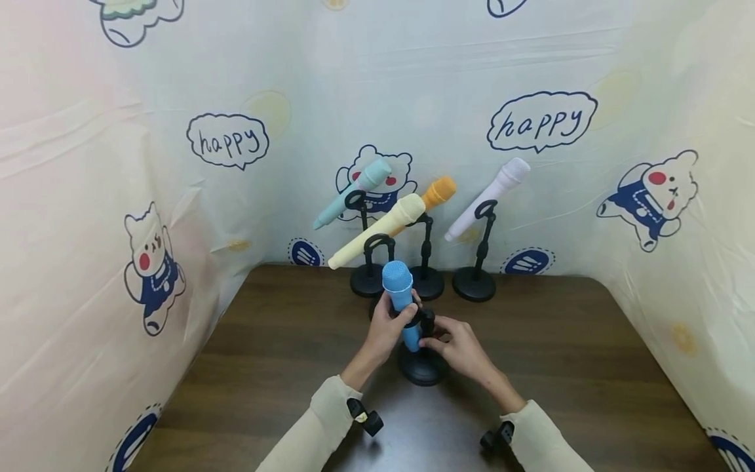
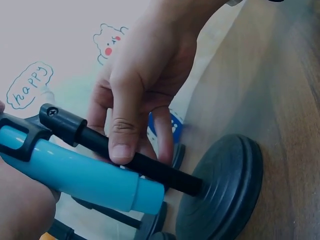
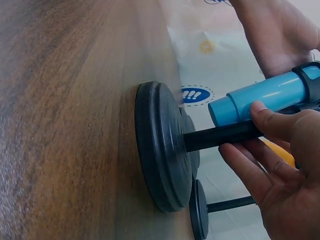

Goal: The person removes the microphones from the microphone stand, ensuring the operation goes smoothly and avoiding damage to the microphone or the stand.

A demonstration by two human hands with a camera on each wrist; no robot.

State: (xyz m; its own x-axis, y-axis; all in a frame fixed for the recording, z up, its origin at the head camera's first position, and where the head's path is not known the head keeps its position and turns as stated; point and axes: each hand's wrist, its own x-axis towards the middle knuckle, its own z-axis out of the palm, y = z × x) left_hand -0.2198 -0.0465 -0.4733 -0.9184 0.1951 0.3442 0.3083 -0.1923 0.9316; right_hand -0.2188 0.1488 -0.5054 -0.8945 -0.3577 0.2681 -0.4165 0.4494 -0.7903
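Note:
A blue microphone sits tilted in the ring clip of a black desk stand, head end up. My left hand grips the microphone around its upper body by the clip. Thumb and fingers of my right hand pinch the stand's pole beneath the clip. In the right wrist view the microphone's tail end lies beside the pole, close to my right thumb. The round base appears to rest on the table.
Behind stand more black stands with microphones: a mint one, a cream one, an orange one and a lilac one. The brown table meets a printed cloth backdrop at the back and sides.

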